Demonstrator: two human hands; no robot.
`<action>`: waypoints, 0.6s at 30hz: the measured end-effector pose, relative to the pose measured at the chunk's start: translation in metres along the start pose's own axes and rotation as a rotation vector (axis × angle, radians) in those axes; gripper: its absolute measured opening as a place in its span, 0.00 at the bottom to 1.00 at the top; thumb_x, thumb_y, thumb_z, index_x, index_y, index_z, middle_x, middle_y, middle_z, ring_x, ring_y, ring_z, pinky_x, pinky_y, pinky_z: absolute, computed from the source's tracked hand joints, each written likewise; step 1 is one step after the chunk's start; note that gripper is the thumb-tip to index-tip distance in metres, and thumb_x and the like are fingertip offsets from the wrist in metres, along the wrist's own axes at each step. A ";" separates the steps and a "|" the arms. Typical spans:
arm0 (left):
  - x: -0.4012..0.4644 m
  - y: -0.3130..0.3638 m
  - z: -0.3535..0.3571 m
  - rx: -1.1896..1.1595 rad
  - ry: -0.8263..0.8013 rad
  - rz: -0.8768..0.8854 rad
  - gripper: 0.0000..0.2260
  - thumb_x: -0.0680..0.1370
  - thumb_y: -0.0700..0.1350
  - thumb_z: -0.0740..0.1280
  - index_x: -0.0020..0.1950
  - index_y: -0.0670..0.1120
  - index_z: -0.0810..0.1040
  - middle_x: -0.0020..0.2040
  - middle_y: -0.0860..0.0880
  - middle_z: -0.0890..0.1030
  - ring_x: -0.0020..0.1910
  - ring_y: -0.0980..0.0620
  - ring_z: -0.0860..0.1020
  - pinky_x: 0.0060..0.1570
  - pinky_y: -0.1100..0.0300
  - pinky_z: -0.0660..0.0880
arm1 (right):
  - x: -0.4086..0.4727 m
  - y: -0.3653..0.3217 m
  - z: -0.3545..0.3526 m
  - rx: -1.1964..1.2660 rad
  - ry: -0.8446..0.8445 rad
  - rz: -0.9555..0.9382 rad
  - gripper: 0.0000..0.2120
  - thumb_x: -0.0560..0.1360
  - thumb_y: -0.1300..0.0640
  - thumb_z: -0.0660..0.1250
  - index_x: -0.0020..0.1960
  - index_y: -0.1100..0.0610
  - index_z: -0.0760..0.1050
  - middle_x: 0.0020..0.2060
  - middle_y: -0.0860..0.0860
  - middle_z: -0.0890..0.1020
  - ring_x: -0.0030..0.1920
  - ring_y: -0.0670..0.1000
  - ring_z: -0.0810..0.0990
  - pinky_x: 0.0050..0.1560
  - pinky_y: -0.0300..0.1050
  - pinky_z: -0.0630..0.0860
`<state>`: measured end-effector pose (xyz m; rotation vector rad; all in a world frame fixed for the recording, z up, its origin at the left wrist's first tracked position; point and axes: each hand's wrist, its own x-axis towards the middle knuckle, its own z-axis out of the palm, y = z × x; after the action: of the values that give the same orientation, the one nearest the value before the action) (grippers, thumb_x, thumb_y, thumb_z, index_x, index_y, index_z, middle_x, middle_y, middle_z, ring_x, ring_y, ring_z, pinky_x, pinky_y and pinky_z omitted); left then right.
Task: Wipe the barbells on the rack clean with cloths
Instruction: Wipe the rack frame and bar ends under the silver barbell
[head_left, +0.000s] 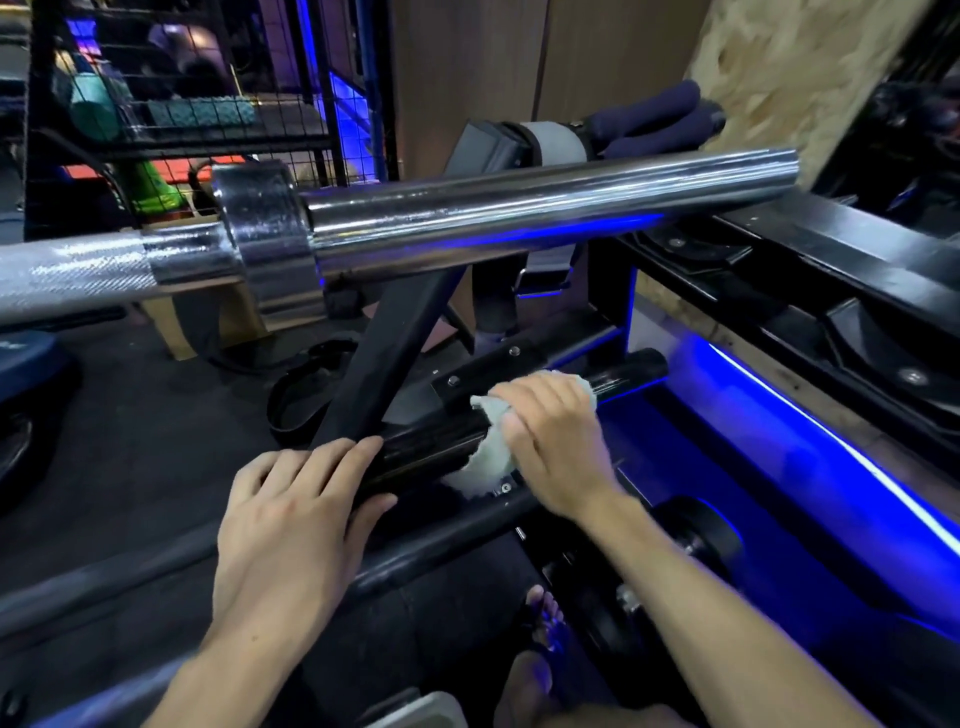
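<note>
dim gym floor lit by blue strip lights (810, 415) along the right, with a wire storage cage (182, 104) at the back left and a black steel rack (387, 353) filling the middle. two barbells lie on the rack: a chrome barbell (519, 218) on the upper level, its thick sleeve running from the collar at left out to the right and slightly away, and a black barbell (431, 447) lower down, just in front of the person.

the left hand (291, 525) wraps the black barbell's sleeve near its inner part, fingers curled over the top, steadying it. the right hand (550, 436) is clamped over a pale cloth (488, 457) that is bunched round the same sleeve, further toward its free end; the cloth touches the bar and hangs a little beneath it.

the black sleeve's long axis runs from lower left up to the right, its end cap (649, 364) pointing toward the blue-lit wall. it seems the wipe is under way on this sleeve. to do it well, i would judge the cloth should stay wrapped fully round the bar and travel along that axis out to the end cap, while the left hand stops the sleeve from spinning, or turns it so the underside gets covered too. the chrome bar above looks like work yet to be judged; its state of cleanliness can't be told from here.
</note>
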<state>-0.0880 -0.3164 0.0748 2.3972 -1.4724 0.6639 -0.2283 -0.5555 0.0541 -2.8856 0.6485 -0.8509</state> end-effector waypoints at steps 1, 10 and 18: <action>0.000 -0.002 -0.001 0.006 0.009 0.013 0.22 0.79 0.57 0.63 0.67 0.46 0.80 0.56 0.49 0.84 0.49 0.44 0.81 0.57 0.48 0.71 | 0.003 0.020 -0.003 -0.085 0.015 0.016 0.17 0.81 0.50 0.54 0.56 0.52 0.81 0.50 0.49 0.82 0.53 0.54 0.76 0.59 0.54 0.69; 0.005 -0.001 -0.008 -0.003 -0.076 0.001 0.22 0.79 0.59 0.63 0.66 0.47 0.81 0.55 0.51 0.84 0.47 0.45 0.82 0.56 0.49 0.71 | 0.037 0.069 -0.023 -0.135 0.091 0.662 0.16 0.77 0.52 0.54 0.36 0.56 0.74 0.37 0.54 0.78 0.46 0.60 0.76 0.49 0.54 0.68; 0.013 -0.018 -0.010 -0.065 -0.099 0.063 0.23 0.81 0.60 0.57 0.64 0.48 0.82 0.47 0.52 0.86 0.41 0.46 0.82 0.55 0.50 0.72 | 0.004 0.025 -0.006 0.011 0.106 0.030 0.17 0.81 0.49 0.56 0.54 0.54 0.82 0.48 0.51 0.83 0.51 0.57 0.77 0.56 0.55 0.70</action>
<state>-0.0688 -0.3140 0.0904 2.3738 -1.5889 0.5094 -0.2377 -0.5793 0.0574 -2.8289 0.6921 -1.0053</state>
